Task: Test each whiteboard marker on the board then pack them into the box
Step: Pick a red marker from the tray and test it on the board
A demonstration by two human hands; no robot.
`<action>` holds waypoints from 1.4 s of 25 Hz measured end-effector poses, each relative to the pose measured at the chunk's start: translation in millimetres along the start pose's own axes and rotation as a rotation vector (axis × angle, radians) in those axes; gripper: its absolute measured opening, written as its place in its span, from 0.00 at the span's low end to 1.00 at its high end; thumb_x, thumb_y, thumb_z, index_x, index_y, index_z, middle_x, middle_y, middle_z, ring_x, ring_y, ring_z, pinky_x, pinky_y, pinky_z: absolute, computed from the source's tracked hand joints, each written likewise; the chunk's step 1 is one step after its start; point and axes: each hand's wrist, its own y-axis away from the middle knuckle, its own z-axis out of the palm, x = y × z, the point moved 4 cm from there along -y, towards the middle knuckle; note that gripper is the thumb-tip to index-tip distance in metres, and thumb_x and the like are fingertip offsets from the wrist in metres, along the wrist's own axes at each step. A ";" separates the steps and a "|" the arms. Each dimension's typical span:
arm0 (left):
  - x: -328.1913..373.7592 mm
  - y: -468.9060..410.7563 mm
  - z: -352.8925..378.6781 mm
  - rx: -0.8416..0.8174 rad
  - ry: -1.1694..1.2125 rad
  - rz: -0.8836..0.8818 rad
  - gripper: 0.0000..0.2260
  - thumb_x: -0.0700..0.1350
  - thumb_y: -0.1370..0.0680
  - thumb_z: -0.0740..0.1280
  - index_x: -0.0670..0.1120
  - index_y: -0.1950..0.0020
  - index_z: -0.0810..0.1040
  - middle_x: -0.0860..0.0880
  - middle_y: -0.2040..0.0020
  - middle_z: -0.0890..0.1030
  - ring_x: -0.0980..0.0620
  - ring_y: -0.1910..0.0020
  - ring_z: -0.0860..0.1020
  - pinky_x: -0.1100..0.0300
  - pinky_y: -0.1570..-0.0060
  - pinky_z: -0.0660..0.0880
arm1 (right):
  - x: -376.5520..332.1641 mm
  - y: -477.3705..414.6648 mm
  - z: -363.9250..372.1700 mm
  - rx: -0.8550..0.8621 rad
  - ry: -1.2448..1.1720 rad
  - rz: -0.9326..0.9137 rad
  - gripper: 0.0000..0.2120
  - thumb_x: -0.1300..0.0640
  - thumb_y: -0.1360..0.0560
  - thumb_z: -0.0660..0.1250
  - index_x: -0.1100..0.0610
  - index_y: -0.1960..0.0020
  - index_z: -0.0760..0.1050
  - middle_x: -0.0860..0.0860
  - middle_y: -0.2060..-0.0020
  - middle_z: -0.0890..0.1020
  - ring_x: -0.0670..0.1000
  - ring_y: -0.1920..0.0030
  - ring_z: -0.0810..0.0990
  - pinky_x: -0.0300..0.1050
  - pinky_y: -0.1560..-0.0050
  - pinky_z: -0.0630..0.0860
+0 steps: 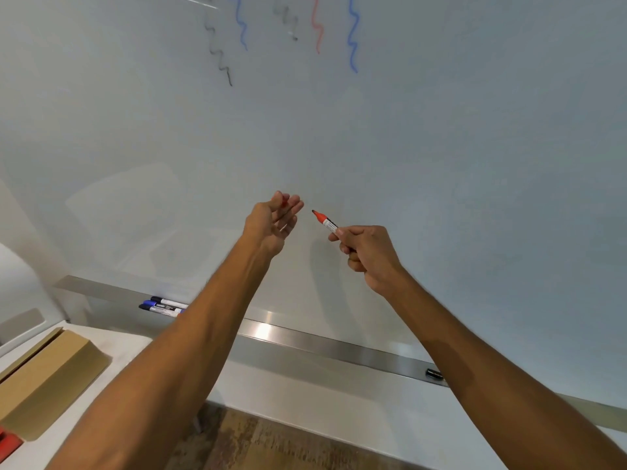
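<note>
My right hand (368, 254) grips an uncapped red marker (324, 221), its tip pointing up and left, close to the whiteboard (441, 147). My left hand (274, 222) is raised just left of the tip and pinches a small red cap (284, 200) at its fingertips. Several squiggles in black, blue and red (317, 25) run down the top of the board. Three capped markers (163, 306), blue and black, lie on the metal tray (305, 339) at the left. The brown cardboard box (47, 371) sits on a white surface at the lower left.
A small black object (434, 374) lies on the tray under my right forearm. A red item (8, 442) shows at the lower left edge beside the box. Wood-patterned floor (271, 442) lies below the board.
</note>
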 end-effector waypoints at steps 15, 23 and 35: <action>58.9 18.7 73.1 0.064 -0.355 0.544 0.14 0.38 0.20 0.65 0.42 0.36 0.81 0.45 0.54 0.85 0.53 0.68 0.75 0.65 0.60 0.75 | -131.1 -15.8 -48.6 0.086 -0.083 -0.369 0.10 0.60 0.19 0.65 0.63 0.49 0.83 0.56 0.69 0.73 0.48 0.74 0.60 0.43 0.73 0.55; 76.7 38.4 105.1 0.051 -0.875 1.299 0.28 0.41 0.24 0.59 0.49 0.23 0.68 0.46 0.23 0.67 0.50 0.23 0.63 0.57 0.26 0.60 | -227.9 -21.6 -63.3 0.454 0.208 -0.772 0.03 0.56 0.26 0.72 0.54 0.53 0.80 0.49 0.71 0.81 0.45 0.73 0.78 0.38 0.69 0.69; 67.1 -10.0 131.0 0.091 -1.500 1.592 0.38 0.43 0.27 0.63 0.50 0.18 0.54 0.44 0.18 0.49 0.44 0.19 0.46 0.40 0.22 0.52 | -319.4 -34.4 -43.6 0.630 0.361 -1.256 0.08 0.57 0.26 0.73 0.60 0.54 0.76 0.49 0.66 0.80 0.46 0.68 0.78 0.34 0.66 0.74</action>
